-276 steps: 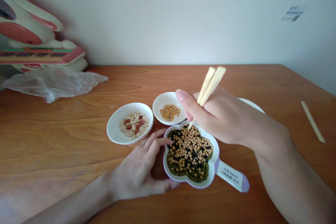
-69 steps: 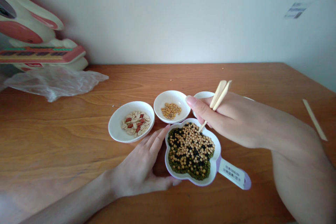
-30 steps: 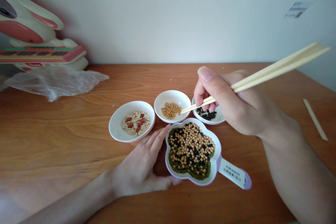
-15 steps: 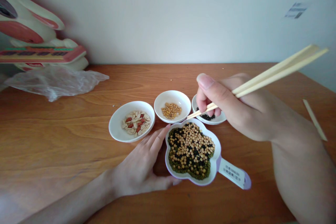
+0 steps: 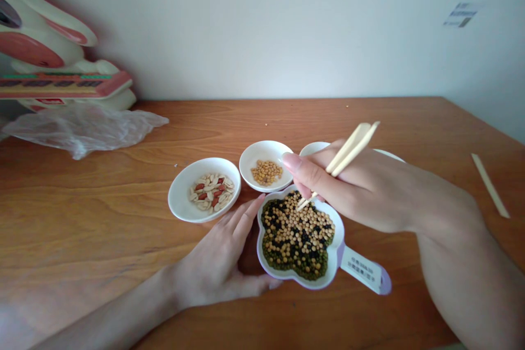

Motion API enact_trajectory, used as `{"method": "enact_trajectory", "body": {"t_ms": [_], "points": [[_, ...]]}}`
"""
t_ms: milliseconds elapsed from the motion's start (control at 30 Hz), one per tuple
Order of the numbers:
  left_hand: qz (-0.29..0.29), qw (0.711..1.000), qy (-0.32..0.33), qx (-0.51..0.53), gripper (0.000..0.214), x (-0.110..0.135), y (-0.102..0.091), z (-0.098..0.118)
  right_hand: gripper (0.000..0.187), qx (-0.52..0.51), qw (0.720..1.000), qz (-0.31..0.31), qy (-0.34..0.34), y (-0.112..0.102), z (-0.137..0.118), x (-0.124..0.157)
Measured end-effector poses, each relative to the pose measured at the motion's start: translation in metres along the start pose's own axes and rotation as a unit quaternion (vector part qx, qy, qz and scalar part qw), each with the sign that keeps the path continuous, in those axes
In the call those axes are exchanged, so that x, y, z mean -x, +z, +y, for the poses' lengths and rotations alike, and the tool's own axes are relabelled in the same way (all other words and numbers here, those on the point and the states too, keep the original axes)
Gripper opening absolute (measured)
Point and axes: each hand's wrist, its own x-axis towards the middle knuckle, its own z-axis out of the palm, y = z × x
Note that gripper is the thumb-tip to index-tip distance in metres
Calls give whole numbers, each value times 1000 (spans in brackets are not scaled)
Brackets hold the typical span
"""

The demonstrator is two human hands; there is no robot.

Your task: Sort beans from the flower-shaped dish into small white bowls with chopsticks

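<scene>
A flower-shaped white bowl (image 5: 338, 229) with a labelled handle holds mixed yellow, black and green beans. My right hand (image 5: 361, 186) is closed on a pair of pale chopsticks (image 5: 348, 150), their tips dipped among the beans at the bowl's far edge. My left hand (image 5: 217, 262) rests on the table with fingers loosely curved against the bowl's left side. Behind the bowl stand a small dish of yellow beans (image 5: 266, 156) and a larger dish of pale and red seeds (image 5: 182, 188). A third dish (image 5: 314, 147) is mostly hidden behind my right hand.
A crumpled clear plastic bag (image 5: 82, 128) lies at the back left, below a white and pink toy-like object (image 5: 49, 65). A single loose chopstick sleeve or stick (image 5: 490, 185) lies on the wooden table (image 5: 102, 229) at the right. A wall runs along the back.
My right hand has swung the chopsticks from over the small back dishes down to the bean bowl, tips now in the beans. The left hand has stayed beside the bowl.
</scene>
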Motion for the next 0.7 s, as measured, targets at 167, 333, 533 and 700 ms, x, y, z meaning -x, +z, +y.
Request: {"method": "enact_trajectory", "body": {"t_ms": [167,333,533,700], "points": [[-8,1000,-8,8,127,-1,-1,1,53,14,1000,1,6,3,2,-1],[-3,1000,-5,10,127,-2,-2,1,54,26,1000,0,0,5,0,-4],[-6,1000,-5,11,127,-3,-2,2,54,34,999,1,-2,6,-3,-5],[-7,1000,-8,4,127,-1,-1,1,59,35,999,16,1,6,-3,-7]]}}
